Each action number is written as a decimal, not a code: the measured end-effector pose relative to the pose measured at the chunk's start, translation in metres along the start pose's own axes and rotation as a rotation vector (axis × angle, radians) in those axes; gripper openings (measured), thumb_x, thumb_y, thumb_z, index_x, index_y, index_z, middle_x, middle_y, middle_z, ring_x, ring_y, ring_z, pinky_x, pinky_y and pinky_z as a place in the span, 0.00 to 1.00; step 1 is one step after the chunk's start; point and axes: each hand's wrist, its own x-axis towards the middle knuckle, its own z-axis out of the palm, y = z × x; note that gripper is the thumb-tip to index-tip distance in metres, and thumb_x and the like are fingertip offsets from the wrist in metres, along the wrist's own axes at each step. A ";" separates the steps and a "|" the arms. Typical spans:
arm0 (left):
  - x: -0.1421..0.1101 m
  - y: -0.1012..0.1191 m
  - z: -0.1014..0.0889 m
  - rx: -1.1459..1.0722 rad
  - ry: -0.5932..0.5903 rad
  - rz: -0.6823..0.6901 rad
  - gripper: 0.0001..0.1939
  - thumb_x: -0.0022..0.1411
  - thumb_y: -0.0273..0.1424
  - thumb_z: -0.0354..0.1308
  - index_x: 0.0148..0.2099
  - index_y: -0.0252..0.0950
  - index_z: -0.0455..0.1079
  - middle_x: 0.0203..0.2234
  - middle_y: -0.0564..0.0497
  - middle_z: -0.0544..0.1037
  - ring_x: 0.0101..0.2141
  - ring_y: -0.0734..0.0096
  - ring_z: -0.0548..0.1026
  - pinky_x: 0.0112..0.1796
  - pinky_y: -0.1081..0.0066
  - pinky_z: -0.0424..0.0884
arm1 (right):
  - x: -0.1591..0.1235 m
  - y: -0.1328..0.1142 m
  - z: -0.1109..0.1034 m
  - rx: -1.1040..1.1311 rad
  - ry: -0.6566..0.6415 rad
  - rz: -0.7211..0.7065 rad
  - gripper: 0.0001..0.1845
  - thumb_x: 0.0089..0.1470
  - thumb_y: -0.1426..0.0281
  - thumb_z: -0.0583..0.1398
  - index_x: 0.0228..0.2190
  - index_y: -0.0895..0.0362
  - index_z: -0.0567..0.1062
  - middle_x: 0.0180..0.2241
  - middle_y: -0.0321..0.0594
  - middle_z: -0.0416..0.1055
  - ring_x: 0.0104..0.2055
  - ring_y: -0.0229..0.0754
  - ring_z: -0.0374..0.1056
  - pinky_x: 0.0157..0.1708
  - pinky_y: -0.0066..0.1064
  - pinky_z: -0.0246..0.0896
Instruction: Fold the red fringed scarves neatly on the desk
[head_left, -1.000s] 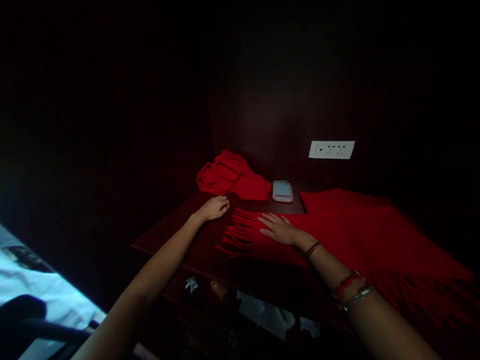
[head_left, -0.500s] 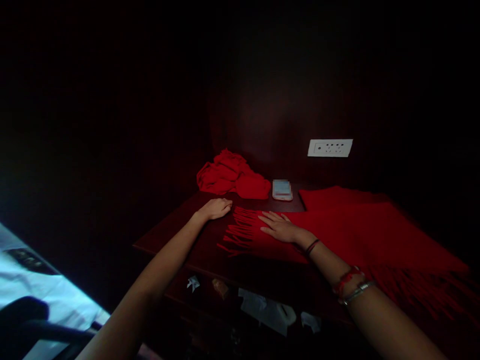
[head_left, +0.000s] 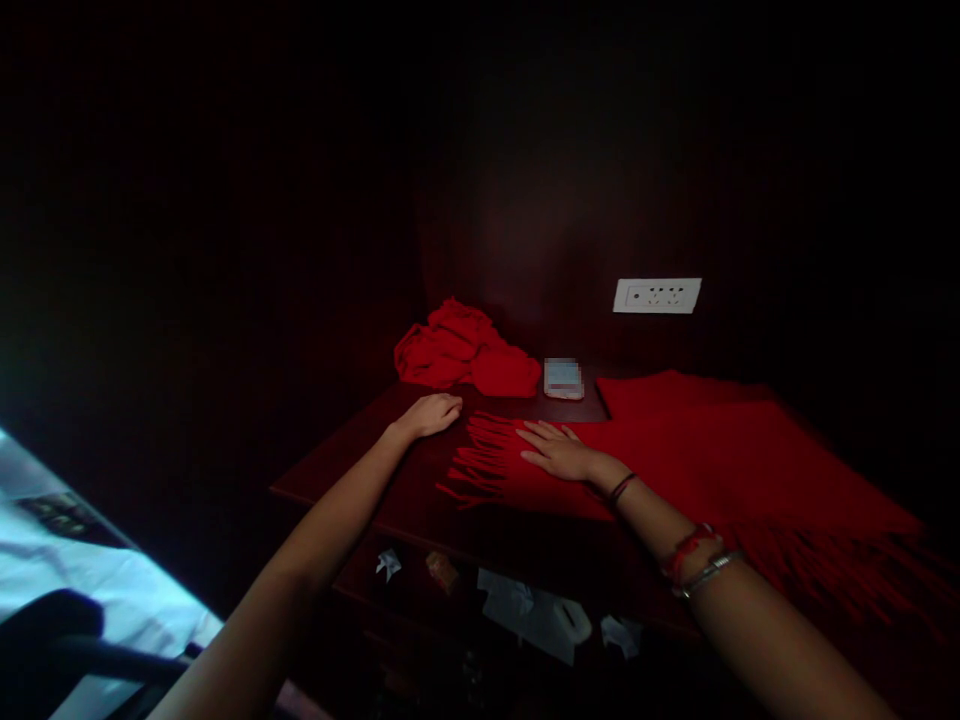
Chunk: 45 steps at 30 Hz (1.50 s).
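Hardly anything has moved since the earlier frame beyond a slight shift of view. Across the dark bench [head_left: 341, 455] a fringed red scarf [head_left: 705, 460] lies spread; behind the left hand [head_left: 433, 413] sits a crumpled red cloth [head_left: 465, 355]. The right hand [head_left: 555, 453] lies flat on the scarf, fingers wide; the left's curl beside the fringe, grip unclear.

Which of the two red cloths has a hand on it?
The fringed scarf, spread beneath the right hand; the crumpled red cloth farther back has none.
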 end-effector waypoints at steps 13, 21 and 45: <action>0.014 0.012 0.002 0.016 0.004 0.140 0.10 0.54 0.27 0.42 0.31 0.36 0.65 0.26 0.51 0.68 0.31 0.69 0.64 0.36 0.71 0.59 | 0.001 0.001 0.001 -0.001 -0.001 0.019 0.34 0.50 0.50 0.35 0.55 0.51 0.44 0.58 0.39 0.37 0.58 0.47 0.32 0.53 0.47 0.30; 0.022 0.037 0.005 -0.025 0.099 0.260 0.12 0.56 0.26 0.40 0.40 0.38 0.62 0.36 0.51 0.68 0.38 0.70 0.63 0.40 0.70 0.57 | 0.001 0.000 0.002 0.000 0.001 0.005 0.34 0.50 0.49 0.35 0.55 0.51 0.44 0.58 0.40 0.38 0.58 0.48 0.32 0.52 0.48 0.30; -0.045 -0.011 -0.024 -0.120 -0.041 0.111 0.09 0.47 0.23 0.45 0.34 0.35 0.61 0.32 0.50 0.64 0.35 0.69 0.63 0.40 0.68 0.59 | 0.000 -0.001 0.003 -0.028 -0.004 0.022 0.32 0.51 0.51 0.35 0.55 0.50 0.44 0.58 0.37 0.36 0.59 0.47 0.31 0.53 0.48 0.29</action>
